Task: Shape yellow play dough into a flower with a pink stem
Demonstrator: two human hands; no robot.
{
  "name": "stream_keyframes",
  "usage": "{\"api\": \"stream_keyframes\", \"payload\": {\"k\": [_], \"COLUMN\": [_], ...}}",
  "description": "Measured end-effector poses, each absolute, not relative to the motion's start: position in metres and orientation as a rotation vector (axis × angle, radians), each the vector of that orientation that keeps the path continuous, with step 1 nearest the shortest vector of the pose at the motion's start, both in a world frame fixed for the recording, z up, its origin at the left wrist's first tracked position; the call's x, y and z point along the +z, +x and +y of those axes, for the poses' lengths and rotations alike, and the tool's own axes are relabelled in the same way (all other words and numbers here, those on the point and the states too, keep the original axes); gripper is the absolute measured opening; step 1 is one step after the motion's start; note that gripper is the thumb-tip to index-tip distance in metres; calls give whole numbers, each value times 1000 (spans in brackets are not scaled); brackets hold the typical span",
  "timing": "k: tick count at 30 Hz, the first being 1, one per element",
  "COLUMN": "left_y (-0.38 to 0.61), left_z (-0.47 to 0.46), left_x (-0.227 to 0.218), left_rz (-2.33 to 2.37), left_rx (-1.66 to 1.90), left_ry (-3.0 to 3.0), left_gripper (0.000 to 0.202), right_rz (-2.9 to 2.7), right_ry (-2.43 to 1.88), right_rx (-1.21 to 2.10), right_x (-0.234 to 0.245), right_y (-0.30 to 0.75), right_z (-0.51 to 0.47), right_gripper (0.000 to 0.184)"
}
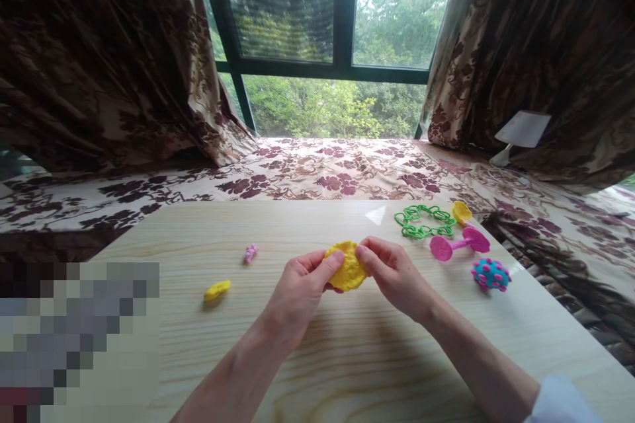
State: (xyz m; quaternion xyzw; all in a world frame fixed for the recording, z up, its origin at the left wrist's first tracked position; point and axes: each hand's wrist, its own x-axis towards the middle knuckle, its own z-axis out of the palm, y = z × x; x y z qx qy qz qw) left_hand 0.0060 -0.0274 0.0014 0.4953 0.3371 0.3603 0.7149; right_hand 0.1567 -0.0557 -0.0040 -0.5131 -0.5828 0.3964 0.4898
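Between my two hands is a flattened, roughly round piece of yellow modelling clay [348, 271], raised above the table. My left hand [307, 284] grips its left side, thumb on top and fingers underneath. On the upper right edge, my right hand [397, 274] pinches the clay between thumb and fingers. A smaller yellow clay lump [217, 290] lies on the table to the left. Close to it sits a small pink clay piece [251, 252].
At the table's [208, 357] right stand a green clay chain ring [411, 232], a pink dumbbell-shaped piece [461, 244], a yellow clay disc [461, 213] and a blue lump with pink dots [491, 275]. Behind are a patterned cloth [327, 168] and a white lamp [523, 129].
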Motion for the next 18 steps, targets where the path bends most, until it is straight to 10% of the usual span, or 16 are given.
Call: {"api": "stream_keyframes", "payload": {"k": [18], "left_y": [6], "left_z": [-21], "left_x": [-4], "left_rz": [855], "left_rx": [950], "left_ry": [1084], "left_gripper": [31], "right_rz": [-1341], "right_ry": [-1133], "right_rx": [988], "right_x": [-14], "right_y": [157], "right_z": [-49], "right_gripper": [20]}}
